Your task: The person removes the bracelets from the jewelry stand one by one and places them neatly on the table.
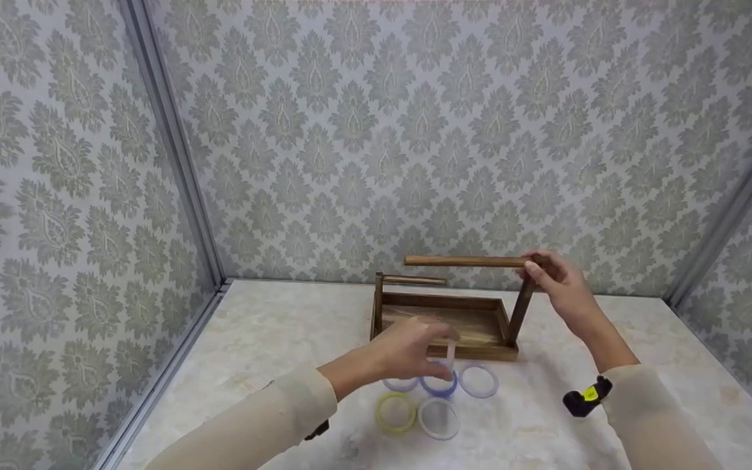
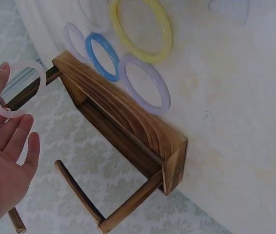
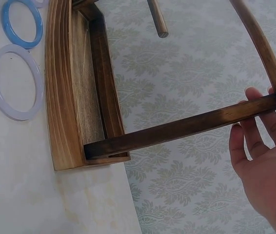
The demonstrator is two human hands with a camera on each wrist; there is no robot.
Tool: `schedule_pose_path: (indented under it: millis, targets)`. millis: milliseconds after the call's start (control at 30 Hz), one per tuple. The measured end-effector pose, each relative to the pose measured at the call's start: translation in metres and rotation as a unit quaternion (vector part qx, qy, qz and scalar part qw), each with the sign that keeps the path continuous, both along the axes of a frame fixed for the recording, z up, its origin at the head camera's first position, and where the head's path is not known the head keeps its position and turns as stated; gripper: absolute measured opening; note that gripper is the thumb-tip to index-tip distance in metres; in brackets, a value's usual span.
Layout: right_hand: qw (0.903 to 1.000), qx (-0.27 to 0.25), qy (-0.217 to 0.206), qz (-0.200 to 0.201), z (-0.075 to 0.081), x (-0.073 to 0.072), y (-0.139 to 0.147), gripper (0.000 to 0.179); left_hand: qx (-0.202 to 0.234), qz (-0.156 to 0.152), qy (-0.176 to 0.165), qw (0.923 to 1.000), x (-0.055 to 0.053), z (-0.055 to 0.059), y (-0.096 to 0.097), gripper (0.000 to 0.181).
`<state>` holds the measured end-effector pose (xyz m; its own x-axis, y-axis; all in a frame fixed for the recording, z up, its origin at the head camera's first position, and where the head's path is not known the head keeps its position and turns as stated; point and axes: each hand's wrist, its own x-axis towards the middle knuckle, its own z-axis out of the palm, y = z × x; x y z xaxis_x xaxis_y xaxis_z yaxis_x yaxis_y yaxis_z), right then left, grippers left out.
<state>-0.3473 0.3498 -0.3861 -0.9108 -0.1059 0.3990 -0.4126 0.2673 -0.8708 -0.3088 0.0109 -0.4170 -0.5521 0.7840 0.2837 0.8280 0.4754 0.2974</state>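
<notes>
My left hand (image 1: 408,349) pinches a pale pinkish-white bangle (image 2: 43,80) between thumb and fingers, held upright in front of the wooden stand. The stand has a brown tray base (image 1: 480,354) with an upright post at each end. From the right post (image 1: 519,313) a long rod (image 1: 464,260) points left, its far end free. My right hand (image 1: 565,287) grips the top of that post, where the rod joins it. On the left post sits another rod (image 1: 415,281), bare in the views.
Several bangles lie on the table before the stand: a blue one (image 1: 440,393), a yellow one (image 2: 167,36), a clear white one (image 1: 439,437) and lavender ones (image 2: 165,92). Patterned walls (image 1: 376,130) close in the back and sides.
</notes>
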Motion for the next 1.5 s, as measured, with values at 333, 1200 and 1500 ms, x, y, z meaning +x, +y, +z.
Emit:
schedule_pose_path:
  millis: [333, 1200, 1500]
  targets:
    - [1.0000, -0.001, 0.004, 0.003, 0.003, 0.002, 0.000, 0.045, 0.028, -0.033, -0.017, 0.9989, 0.008, -0.028, 0.034, 0.060]
    - [0.9999, 0.013, 0.004, -0.006, 0.000, 0.001, 0.001, 0.045, 0.029, -0.042, -0.052, 0.9973, 0.026, -0.070, 0.069, 0.060]
    - [1.0000, 0.001, 0.001, -0.001, 0.001, 0.001, 0.000, 0.044, 0.001, -0.039, -0.029, 0.9988, 0.026, -0.072, 0.072, 0.060]
